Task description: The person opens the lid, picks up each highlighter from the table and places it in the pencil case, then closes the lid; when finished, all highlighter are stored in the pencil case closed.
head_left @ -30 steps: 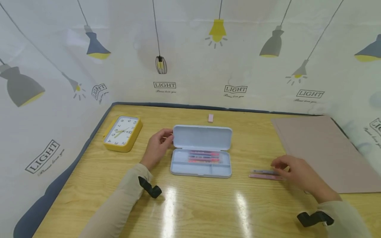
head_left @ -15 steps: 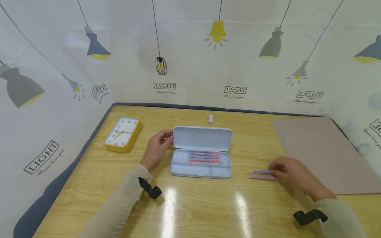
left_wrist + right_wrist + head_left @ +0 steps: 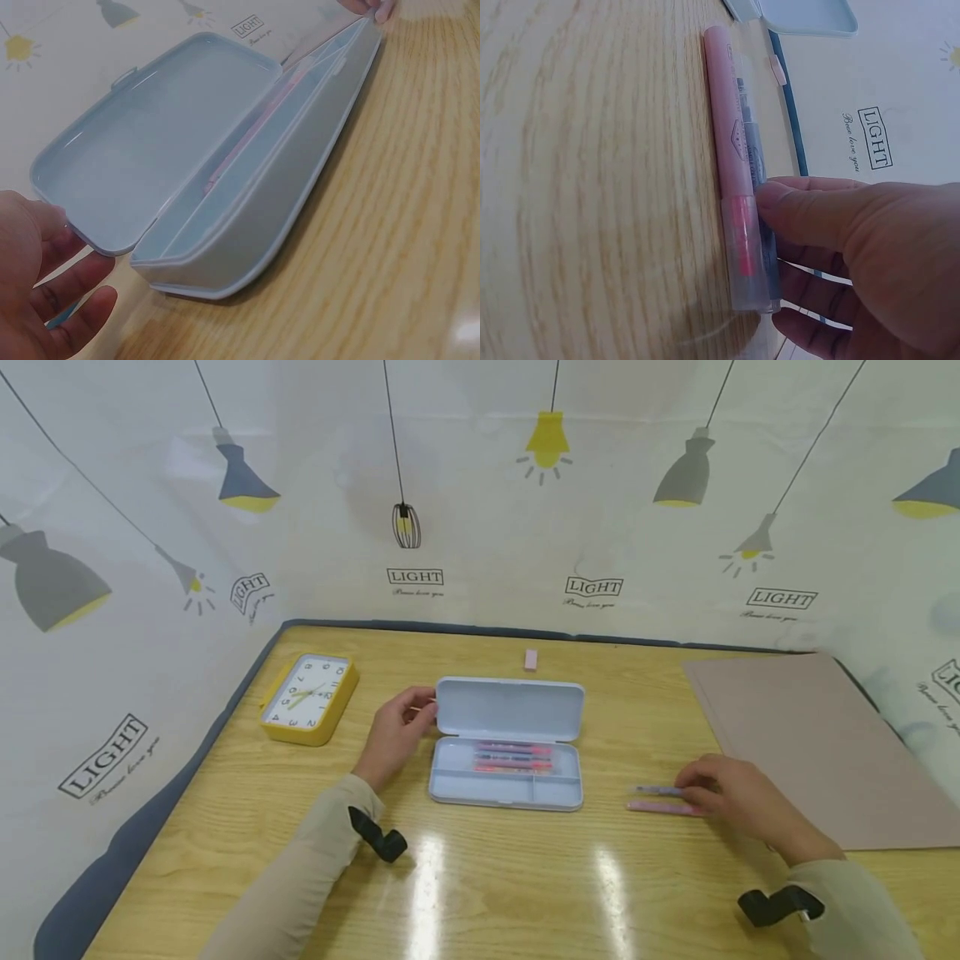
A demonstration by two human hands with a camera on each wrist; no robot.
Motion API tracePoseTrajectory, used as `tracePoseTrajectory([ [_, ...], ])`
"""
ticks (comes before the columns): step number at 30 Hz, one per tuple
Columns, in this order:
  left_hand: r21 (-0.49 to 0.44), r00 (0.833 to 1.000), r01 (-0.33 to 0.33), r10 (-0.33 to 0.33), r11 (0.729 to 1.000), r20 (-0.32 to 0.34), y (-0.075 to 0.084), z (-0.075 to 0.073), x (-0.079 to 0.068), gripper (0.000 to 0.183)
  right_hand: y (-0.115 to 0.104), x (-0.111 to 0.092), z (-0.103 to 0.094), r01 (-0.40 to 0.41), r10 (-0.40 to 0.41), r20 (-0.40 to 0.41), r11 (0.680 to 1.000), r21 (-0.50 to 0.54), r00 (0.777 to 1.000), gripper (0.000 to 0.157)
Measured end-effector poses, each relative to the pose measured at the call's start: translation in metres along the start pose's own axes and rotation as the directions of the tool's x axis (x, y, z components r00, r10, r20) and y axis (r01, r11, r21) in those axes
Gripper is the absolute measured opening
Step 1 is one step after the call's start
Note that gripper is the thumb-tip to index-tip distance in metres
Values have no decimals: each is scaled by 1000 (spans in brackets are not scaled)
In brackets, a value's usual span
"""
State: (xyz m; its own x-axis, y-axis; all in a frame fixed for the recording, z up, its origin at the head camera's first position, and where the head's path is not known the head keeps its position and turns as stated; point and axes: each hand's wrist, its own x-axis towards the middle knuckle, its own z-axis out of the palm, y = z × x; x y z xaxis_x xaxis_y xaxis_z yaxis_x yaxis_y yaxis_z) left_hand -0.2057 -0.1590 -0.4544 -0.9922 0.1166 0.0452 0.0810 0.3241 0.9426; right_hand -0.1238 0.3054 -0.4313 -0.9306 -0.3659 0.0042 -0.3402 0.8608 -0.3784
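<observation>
A pale blue pencil case (image 3: 505, 802) stands with its lid raised, several pink and purple pens (image 3: 513, 757) in its rear compartment. My left hand (image 3: 397, 735) holds the lid (image 3: 157, 142) at its left edge, thumb on the inner side and fingers behind. To the right of the case, a pink highlighter (image 3: 731, 127) lies on the table beside a grey-blue pen (image 3: 754, 150). My right hand (image 3: 738, 797) pinches the grey-blue pen between thumb and fingers, close against the highlighter. The fingers partly hide the pen's far side.
A yellow clock (image 3: 309, 700) lies at the left of the wooden table. Behind the case sits a small pink eraser (image 3: 531, 660). A greyish-pink sheet or board (image 3: 817, 743) covers the right side, and a lamp-printed wall covering (image 3: 480, 527) rises behind the table edge.
My right hand has shifted slightly left along the pens, and the grey-blue pen's visible end looks a little different. The left hand keeps its hold on the lid.
</observation>
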Motion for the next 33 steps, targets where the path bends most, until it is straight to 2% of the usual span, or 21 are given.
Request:
tracePoseTrajectory([
  [10,25,999,-32,33,999,-10,0,-1,-1,26,-5,0,-5,-1,2,-23,999,39,1000,11],
  [19,35,1000,-19,20,999,-10,0,-1,0,26,-16,3,-11,74,-70,-94,996,48,993,11],
  [27,30,1000,-25,25,999,-4,2,-1,0,26,-39,18,-10,108,-103,-96,992,57,990,9],
  [33,24,1000,-21,21,999,-6,3,0,-1,26,-59,32,-4,100,-95,-69,992,81,993,8],
])
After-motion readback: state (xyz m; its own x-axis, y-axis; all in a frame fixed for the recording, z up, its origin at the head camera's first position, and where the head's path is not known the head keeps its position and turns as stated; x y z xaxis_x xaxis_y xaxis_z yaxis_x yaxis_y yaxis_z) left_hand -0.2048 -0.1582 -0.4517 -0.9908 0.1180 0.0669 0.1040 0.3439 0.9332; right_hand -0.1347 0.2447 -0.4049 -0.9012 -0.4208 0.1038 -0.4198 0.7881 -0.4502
